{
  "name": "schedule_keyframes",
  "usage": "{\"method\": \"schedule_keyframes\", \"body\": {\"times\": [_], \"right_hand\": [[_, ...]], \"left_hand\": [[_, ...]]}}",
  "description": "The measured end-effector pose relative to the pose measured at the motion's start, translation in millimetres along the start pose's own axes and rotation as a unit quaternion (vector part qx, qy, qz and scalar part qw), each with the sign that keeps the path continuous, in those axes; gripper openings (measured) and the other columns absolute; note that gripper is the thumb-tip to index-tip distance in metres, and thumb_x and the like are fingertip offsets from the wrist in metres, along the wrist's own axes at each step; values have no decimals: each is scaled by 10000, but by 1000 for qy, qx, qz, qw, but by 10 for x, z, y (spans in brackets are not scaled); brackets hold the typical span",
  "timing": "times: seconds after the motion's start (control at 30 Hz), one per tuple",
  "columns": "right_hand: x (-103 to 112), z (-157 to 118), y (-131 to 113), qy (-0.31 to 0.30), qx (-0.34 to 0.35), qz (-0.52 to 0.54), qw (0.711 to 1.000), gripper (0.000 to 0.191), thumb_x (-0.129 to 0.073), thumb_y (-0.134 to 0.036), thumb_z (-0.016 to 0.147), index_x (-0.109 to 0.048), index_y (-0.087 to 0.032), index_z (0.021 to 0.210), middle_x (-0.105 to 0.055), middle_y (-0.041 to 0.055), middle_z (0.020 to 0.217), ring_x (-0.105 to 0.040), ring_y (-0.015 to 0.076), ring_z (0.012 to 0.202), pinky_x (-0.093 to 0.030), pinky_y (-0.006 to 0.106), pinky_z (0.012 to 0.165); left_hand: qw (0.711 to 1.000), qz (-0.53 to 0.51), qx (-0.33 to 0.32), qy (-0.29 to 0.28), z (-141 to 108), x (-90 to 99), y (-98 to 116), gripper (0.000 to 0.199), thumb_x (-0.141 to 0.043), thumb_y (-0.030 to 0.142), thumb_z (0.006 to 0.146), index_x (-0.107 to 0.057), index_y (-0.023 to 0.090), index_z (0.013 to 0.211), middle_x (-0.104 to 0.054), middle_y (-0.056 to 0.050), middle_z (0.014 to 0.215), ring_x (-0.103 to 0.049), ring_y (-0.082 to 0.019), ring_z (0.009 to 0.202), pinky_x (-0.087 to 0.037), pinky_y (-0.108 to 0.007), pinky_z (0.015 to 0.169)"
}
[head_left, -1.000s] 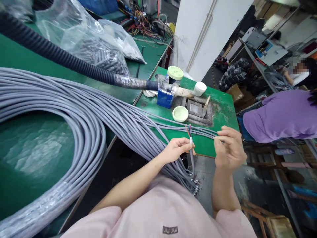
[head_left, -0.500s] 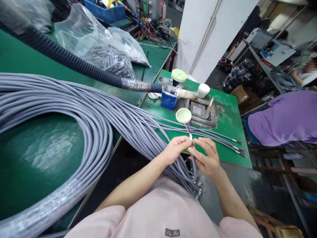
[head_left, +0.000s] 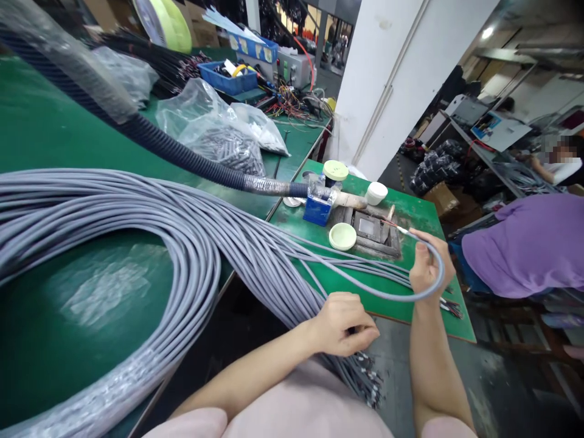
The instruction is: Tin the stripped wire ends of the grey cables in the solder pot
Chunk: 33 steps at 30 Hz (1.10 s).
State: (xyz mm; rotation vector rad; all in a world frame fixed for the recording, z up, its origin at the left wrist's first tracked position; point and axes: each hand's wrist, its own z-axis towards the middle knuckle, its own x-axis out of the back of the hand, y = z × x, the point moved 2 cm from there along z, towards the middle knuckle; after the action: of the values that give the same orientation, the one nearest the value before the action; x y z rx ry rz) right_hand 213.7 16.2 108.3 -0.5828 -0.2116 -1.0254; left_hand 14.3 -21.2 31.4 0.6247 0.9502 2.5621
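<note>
My right hand (head_left: 429, 264) is closed round a grey cable (head_left: 365, 285) near its end. The cable bends in a loop over the hand. Its white sleeve and thin stripped wires (head_left: 390, 224) point left, over the grey metal pot (head_left: 368, 226) set in the bench, but I cannot tell whether the tips touch it. My left hand (head_left: 347, 325) hangs in a loose fist in front of the bench edge, with nothing seen in it. A bundle of grey cables (head_left: 269, 264) runs behind it, and several cable ends (head_left: 369, 380) hang below.
A pale green dish (head_left: 342, 236), a white cup (head_left: 376, 193) and a blue box (head_left: 318, 208) stand round the pot. A dark ribbed hose (head_left: 191, 155) crosses above the left bench, ending at the pot. Clear bags (head_left: 228, 143) lie behind. A person in purple (head_left: 524, 246) is at right.
My hands have parted. The right hand has carried the cable end up and right, turning its wires toward the pot. The left hand has let go and dropped lower. The view has tilted up.
</note>
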Motion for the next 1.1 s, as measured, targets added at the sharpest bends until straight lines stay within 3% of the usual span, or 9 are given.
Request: {"method": "schedule_keyframes", "body": {"times": [0.13,0.27,0.4,0.6,0.73,1.1], "right_hand": [[-273,106,-171,-80,-9,48,996,192,-515,-254,928,-655,-203,1049,-720,76,977,-647,228,983,-513,405,887],[-549,198,-243,-158,-3,44,987,179,-516,-288,934,-664,-216,1003,-717,59,959,-623,215,1005,-483,388,914],[-782,264,-209,-205,22,33,978,167,-529,-292,926,-670,-221,980,-711,49,951,-621,217,988,-458,395,928],[-1029,324,-190,-263,36,-9,964,196,-506,-298,920,-686,-222,924,-693,68,917,-607,240,944,-433,421,914],[-1124,340,-193,-311,40,-31,949,184,-507,-284,917,-685,-242,900,-698,55,914,-593,242,941,-414,412,906],[-1273,306,-180,-351,68,-58,932,240,-458,-333,952,-677,-235,947,-697,50,896,-580,242,909,-382,402,855]], "left_hand": [[995,50,83,-34,-68,-162,-274,261,-505,314,908,-693,184,780,-652,-48,623,-563,-147,599,-398,-281,614],[987,48,131,-74,-97,-188,-372,291,-469,349,932,-689,191,823,-677,-48,701,-605,-144,672,-402,-253,640],[986,44,127,-94,-95,-192,-383,289,-459,347,939,-685,188,852,-682,-52,743,-611,-141,706,-409,-240,651],[987,96,98,-87,-100,-224,-422,297,-470,370,937,-666,189,805,-624,-17,646,-561,-138,652,-382,-255,623],[987,103,86,-83,-90,-219,-419,303,-470,369,939,-658,186,789,-634,-12,654,-562,-133,656,-383,-257,628],[991,84,78,-74,-88,-220,-424,307,-467,363,941,-667,176,802,-666,-17,686,-581,-135,670,-402,-265,636]]}}
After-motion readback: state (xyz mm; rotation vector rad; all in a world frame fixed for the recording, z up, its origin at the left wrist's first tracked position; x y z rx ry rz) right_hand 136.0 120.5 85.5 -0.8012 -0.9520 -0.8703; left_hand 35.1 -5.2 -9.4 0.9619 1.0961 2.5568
